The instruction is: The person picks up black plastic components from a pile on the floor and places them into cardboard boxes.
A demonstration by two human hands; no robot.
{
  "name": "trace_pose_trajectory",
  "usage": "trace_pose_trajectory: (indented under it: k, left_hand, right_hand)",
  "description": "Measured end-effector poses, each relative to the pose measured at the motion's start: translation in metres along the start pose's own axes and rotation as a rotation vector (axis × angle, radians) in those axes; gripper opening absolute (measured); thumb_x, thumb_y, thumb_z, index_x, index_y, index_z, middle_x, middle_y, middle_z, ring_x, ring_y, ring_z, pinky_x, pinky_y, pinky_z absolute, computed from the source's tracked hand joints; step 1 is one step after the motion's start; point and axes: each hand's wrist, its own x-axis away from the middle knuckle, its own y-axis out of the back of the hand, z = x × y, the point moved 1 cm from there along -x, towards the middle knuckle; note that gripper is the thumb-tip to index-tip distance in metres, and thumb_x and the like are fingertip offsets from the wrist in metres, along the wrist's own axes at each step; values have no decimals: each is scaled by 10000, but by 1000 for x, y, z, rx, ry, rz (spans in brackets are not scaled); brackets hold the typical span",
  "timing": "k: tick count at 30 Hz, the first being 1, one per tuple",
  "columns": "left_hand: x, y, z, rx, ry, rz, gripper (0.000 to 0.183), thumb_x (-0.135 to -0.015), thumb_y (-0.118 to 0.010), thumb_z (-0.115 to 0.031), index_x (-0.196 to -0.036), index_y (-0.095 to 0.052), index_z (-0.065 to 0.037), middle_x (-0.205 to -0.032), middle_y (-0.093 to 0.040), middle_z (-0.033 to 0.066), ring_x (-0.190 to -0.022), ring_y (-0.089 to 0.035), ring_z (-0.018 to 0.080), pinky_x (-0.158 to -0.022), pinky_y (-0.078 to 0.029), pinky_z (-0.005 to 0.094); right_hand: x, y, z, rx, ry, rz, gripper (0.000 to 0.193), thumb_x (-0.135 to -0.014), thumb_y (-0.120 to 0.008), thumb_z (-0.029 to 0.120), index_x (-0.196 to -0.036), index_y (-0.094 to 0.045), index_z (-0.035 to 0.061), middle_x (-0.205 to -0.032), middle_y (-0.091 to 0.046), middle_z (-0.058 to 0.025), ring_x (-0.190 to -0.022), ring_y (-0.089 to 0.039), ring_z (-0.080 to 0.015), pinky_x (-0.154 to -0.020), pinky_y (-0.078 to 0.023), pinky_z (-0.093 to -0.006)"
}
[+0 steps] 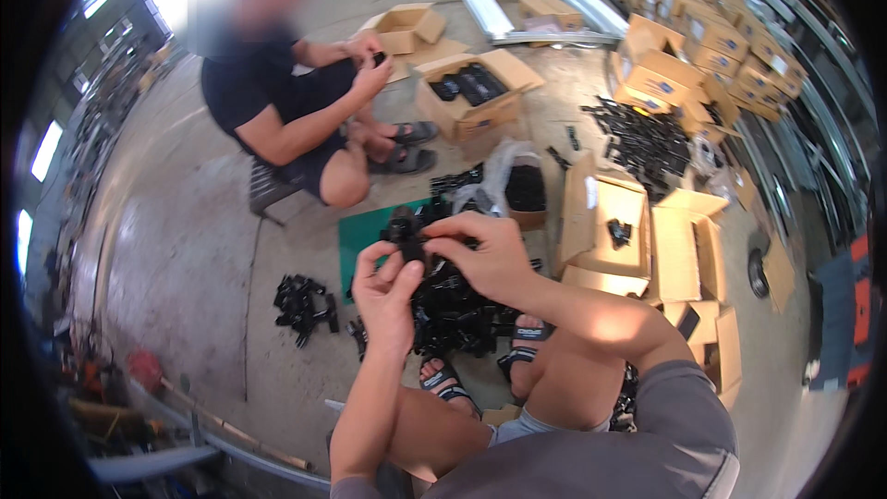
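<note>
In front of me, above a heap of black parts [457,314], I hold up a small black part [404,229] whose exact kind I cannot make out. My left hand [386,296] is closed around its lower end, thumb and fingers pressed on it. My right hand [482,254] pinches at its right side, with thumb and forefinger together. A green mat [356,238] lies partly under the heap. To the left sits a smaller pile of black parts [303,308].
A co-worker [277,111] sits on a low stool at the far left, hands on a small dark thing. Open cartons [605,222] stand to my right, another carton [471,115] with black parts ahead. A loose black pile [647,143] and stacked boxes [721,42] lie far right.
</note>
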Motion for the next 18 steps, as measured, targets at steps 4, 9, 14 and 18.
trace_pose_trajectory:
  k: [4,9,14,18]
  left_hand:
    - [3,4,-3,54,1,15,381,-874,-701,68,-1184,-511,-45,-1118,-719,147,-1001,-671,144,-873,-527,256]
    - [4,7,-2,52,-25,34,374,-881,-701,62,-1185,-510,-42,-1109,-721,141,-981,-665,124,-853,-527,249]
    - [3,4,-1,51,-48,41,373,-879,-708,60,-1181,-513,-39,-1097,-722,133,-967,-659,115,-838,-528,247]
    - [4,5,0,38,-36,24,373,-870,-720,62,-1168,-521,-41,-1029,-713,85,-928,-633,87,-811,-519,234]
  right_hand:
    - [1,-5,2,-50,-9,-4,178,-839,-774,55,-1006,-752,-4,-891,-746,-94,-778,-678,-113,-690,-515,-253]
    - [1,-5,7,-25,-33,28,175,-861,-758,85,-1020,-753,10,-920,-738,-110,-765,-690,-153,-698,-528,-277]
    - [1,-2,3,40,24,44,169,-874,-755,103,-1008,-737,4,-904,-724,-102,-743,-673,-157,-682,-522,-286]
    - [0,-4,7,56,26,116,147,-915,-699,98,-1005,-665,-13,-905,-670,-101,-734,-653,-185,-673,-513,-311]
